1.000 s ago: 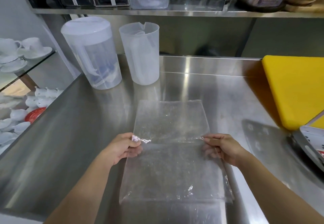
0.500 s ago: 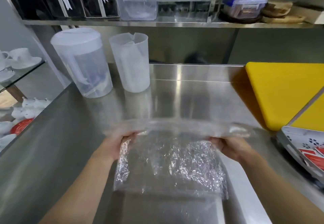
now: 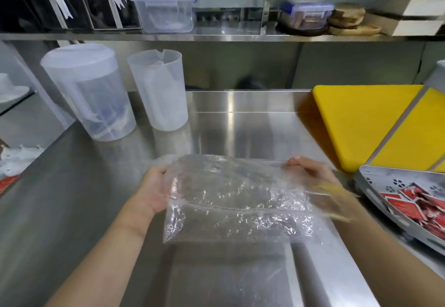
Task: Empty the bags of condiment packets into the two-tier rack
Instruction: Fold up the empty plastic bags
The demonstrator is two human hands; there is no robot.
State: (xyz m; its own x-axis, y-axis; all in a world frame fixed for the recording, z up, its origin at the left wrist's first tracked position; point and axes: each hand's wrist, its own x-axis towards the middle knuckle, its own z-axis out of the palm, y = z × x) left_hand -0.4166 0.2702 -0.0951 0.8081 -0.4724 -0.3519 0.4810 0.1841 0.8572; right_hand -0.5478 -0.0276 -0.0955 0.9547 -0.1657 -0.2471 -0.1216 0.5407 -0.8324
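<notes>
Many red packets [image 3: 419,207] in rack [image 3: 375,186]

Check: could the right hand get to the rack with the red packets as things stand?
Probably yes: the rack sits just right of the right hand with bare counter between, but that hand is gripping the bag.

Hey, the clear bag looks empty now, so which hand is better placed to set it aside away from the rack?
Probably the left hand. Both hands hold the empty clear bag, but bare steel counter lies on the left, while the right hand is beside the rack holding red packets and the yellow board.
</notes>
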